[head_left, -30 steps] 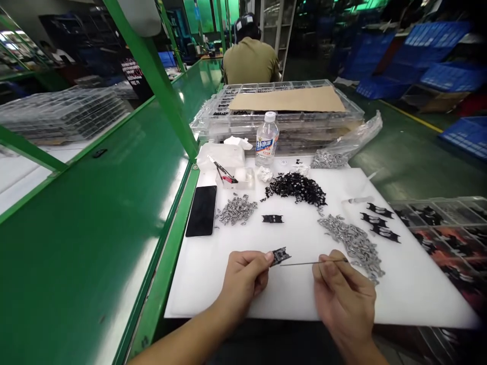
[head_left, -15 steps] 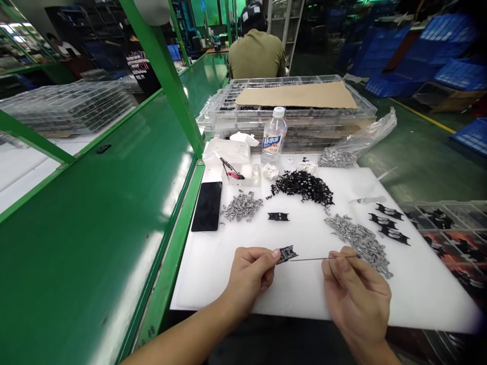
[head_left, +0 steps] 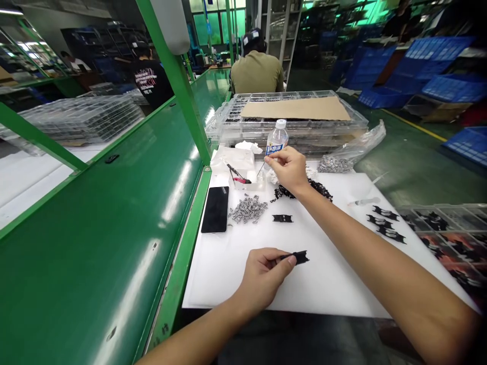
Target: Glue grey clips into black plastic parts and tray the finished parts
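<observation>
Between thumb and fingers, my left hand pinches a black plastic part low over the white work surface. My right hand reaches forward in front of the bottle, closed on a thin metal rod. The rod's lower end is at the small clear box, which holds tweezers. Another black part lies flat beyond my left hand. A pile of small grey pieces is left of it. My right arm partly covers a pile of small black pieces.
A phone lies at the left edge beside the green frame. Stacked clear trays stand behind the bottle. Several black assemblies and a bag of grey pieces are at the right. A person's back shows beyond.
My right hand has moved forward and left with the rod, away from the black part, to the clear box. The part in my left hand is turned to a plainer side. The view has shifted.
</observation>
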Demonstrator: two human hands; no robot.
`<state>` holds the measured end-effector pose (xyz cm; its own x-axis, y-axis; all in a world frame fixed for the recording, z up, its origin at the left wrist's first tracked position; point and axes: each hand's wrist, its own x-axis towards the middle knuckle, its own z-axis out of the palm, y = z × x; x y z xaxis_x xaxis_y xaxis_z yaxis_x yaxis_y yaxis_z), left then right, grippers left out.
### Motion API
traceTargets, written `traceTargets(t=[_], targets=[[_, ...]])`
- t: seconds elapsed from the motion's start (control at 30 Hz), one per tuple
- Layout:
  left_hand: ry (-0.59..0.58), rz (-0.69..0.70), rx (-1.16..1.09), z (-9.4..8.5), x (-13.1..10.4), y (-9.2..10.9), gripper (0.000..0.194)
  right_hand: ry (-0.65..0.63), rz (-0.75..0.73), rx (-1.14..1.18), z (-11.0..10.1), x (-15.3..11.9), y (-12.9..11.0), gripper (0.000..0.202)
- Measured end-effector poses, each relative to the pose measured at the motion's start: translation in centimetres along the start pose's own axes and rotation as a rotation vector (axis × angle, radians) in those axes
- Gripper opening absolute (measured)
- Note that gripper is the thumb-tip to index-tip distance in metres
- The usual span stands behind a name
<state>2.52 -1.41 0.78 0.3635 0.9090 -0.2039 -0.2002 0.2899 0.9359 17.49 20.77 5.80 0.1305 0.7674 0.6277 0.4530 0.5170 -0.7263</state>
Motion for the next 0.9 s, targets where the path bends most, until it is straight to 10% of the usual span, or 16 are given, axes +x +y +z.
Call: traceTargets(t=[0.23, 0.4, 0.53, 0.73, 0.9], targets=[[-0.014, 0.061, 0.069, 0.0, 0.2, -0.3, 0.046, 0.000, -0.021, -0.101, -0.1, -0.5, 0.8, 0.019], [-0.014, 0.130, 0.187, -0.2, 0.1, -0.2, 0.041, -0.230, -0.084, -0.130, -1.1, -0.6, -0.6, 0.019], [-0.021, 0.226, 0.331, -0.2, -0.3, -0.3, 0.031, -0.125, -0.133, -0.200, -6.9, -3.4, -4.0, 0.023], [-0.020, 0.505, 0.646, -0.2, -0.5, -0.5, 0.017, 0.534, -0.096, -0.440, -19.2, -9.6, -3.6, 0.028], [-0.054, 0.846, 1.008, -1.1, -0.4, -1.1, 0.029, 0.084, 0.119, -0.459, -22.0, -10.5, 1.0, 0.042]])
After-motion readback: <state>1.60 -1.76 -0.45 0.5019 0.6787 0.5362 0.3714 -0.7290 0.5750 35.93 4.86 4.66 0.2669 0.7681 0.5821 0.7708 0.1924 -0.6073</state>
